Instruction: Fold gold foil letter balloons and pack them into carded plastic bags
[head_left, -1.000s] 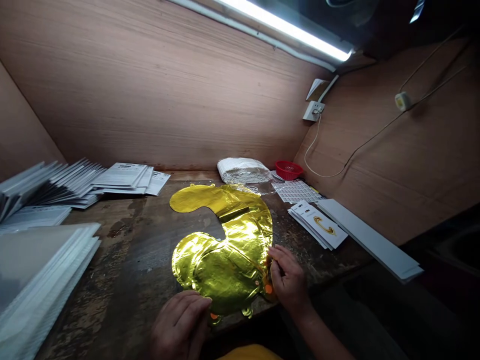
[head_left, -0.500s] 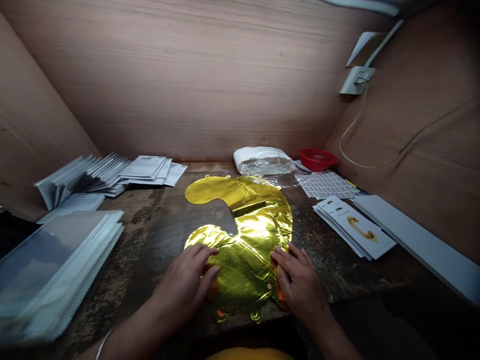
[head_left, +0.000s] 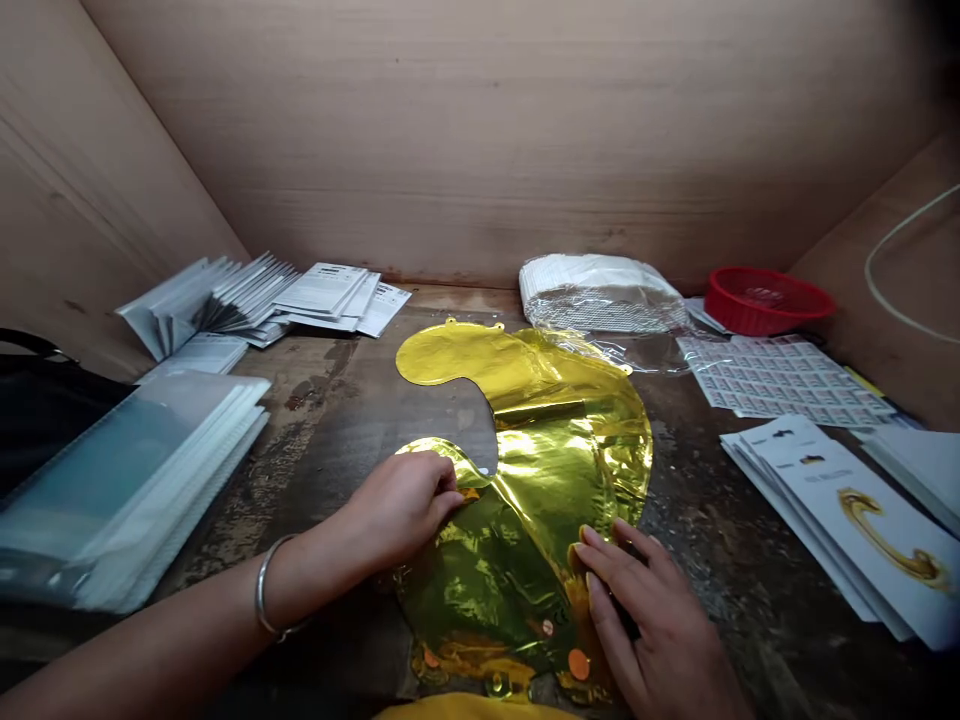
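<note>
A flat gold foil balloon (head_left: 555, 440) shaped like a curved letter lies on the worn wooden table (head_left: 337, 400). My left hand (head_left: 401, 505), with a silver bangle on the wrist, pinches the foil at its inner left edge and lifts a fold of it. At the balloon's lower right edge rests my right hand (head_left: 649, 620), fingers stretched flat and pressing the foil down. Small orange dots show on the foil near the table's front edge.
Stacks of clear bags (head_left: 120, 480) lie at the left, printed leaflets (head_left: 330, 295) at the back left. A wrapped white bundle (head_left: 600, 290), a red basket (head_left: 765, 298), a sticker sheet (head_left: 780, 375) and printed cards (head_left: 847, 510) sit at the right. Wooden walls enclose the bench.
The camera has tilted down and closer. My left hand went from lying flat on the foil to pinching its inner edge. My right hand slid down along the balloon's right edge.
</note>
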